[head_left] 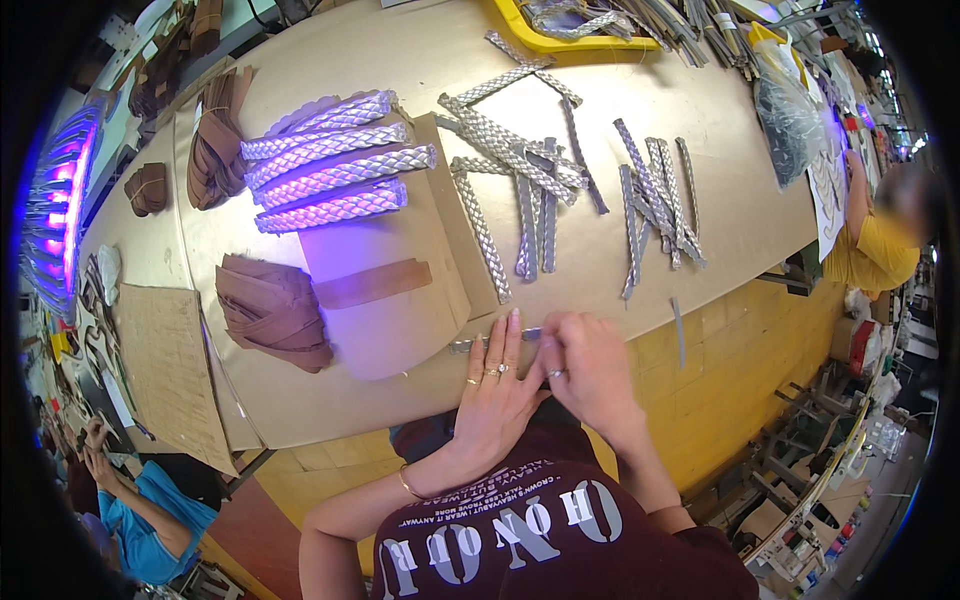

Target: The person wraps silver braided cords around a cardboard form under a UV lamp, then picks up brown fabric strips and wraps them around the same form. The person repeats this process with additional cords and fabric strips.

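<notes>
A short, grey braided strip (pixel 461 346) lies along the near edge of the gold-coloured table. My left hand (pixel 492 400) rests flat across it, fingers stretched out and pressing it down. Beside it, my right hand (pixel 592 372) is closed at the strip's right end; its curled fingers hide that end and the exact grip. Just ahead lies a rounded tan cardboard piece (pixel 390 325) with a brown band (pixel 375 283) across it. On its far part sit several thick silver-white braids (pixel 345 160) in parallel rows.
Loose braided strips (pixel 510 145) are heaped beyond my hands, with a second group (pixel 655 205) to the right. Folded brown strips (pixel 270 310) lie left. A yellow tray (pixel 560 42) stands at the far edge. Other people work at right (pixel 875 245) and lower left (pixel 150 520).
</notes>
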The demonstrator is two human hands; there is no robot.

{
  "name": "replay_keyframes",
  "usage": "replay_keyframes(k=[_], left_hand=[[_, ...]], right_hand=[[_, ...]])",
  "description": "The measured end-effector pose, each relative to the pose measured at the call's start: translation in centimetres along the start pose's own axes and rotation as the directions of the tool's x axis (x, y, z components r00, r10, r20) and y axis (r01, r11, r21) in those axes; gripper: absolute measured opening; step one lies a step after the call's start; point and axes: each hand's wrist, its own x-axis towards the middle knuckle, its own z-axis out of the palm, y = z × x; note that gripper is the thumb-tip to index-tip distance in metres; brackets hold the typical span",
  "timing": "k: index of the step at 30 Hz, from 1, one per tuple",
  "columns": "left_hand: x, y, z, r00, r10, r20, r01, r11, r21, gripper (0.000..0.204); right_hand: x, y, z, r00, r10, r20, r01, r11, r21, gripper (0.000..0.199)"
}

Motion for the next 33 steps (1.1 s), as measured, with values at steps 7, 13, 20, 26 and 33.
replay_keyframes(k=[7, 13, 20, 26, 33], left_hand=[[0.1, -0.1, -0.1, 1.000, -0.013, -0.026, 0.012, 0.999, -0.052, 0.067], [0.2, -0.5, -0.6, 0.999, 0.037, -0.034, -0.040, 0.993, -0.108, 0.072], [0.2, -0.2, -0.6, 0.999, 0.019, -0.026, -0.021, 0.997, -0.078, 0.074], [0.2, -0.1, -0.2, 1.000, 0.005, 0.004, -0.005, 0.999, -0.033, 0.075], [0.1, -0.1, -0.1, 0.999, 0.010, -0.037, -0.006, 0.995, 0.102, 0.076]], right_hand=[[-1.1, 0.2, 0.4, 0.999, 0.000, -0.051, 0.022, 0.904, 0.426, 0.014], [-1.5, 2.0, 0.2, 0.959, 0.279, -0.044, -0.260, 0.934, 0.244, 0.013], [-0.9, 1.8, 0.3, 0.966, 0.253, -0.056, -0.239, 0.954, 0.183, 0.013], [-0.4, 0.7, -0.1, 0.988, 0.145, -0.051, -0.142, 0.989, 0.050, 0.014], [-1.4, 0.1, 0.5, 0.980, -0.148, -0.135, 0.183, 0.935, 0.305, 0.021]])
